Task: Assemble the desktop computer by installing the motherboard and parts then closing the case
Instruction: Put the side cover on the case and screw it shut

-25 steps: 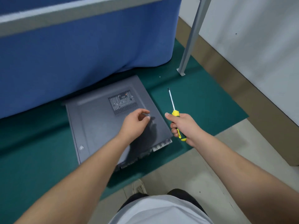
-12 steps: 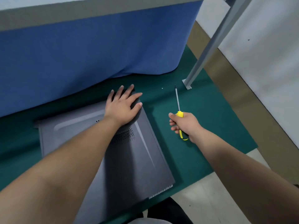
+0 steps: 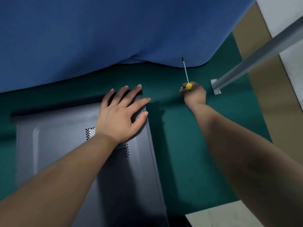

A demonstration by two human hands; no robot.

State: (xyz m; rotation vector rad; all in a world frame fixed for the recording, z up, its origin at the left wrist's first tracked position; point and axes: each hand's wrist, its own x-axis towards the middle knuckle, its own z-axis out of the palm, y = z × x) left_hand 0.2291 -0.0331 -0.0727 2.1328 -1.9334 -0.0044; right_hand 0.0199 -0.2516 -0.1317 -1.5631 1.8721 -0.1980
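A dark grey computer case (image 3: 65,145) lies flat on a green mat, its closed side panel facing up with a perforated vent partly under my wrist. My left hand (image 3: 119,112) rests flat on the panel's far right corner, fingers spread and straight. To the right of the case, my right hand (image 3: 195,95) grips the yellow handle of a screwdriver (image 3: 186,74). Its thin metal shaft points away from me toward the blue cloth. The right hand is blurred.
A blue cloth (image 3: 114,30) hangs down behind the case. The green mat (image 3: 188,145) extends to the right of the case. A grey metal table leg (image 3: 246,66) with a bolted foot plate stands just right of my right hand. Pale floor shows at the lower right.
My view has moved closer and lower over the case. My left hand went from the panel's middle to lying flat on its far corner. My right hand carried the screwdriver farther away from me.
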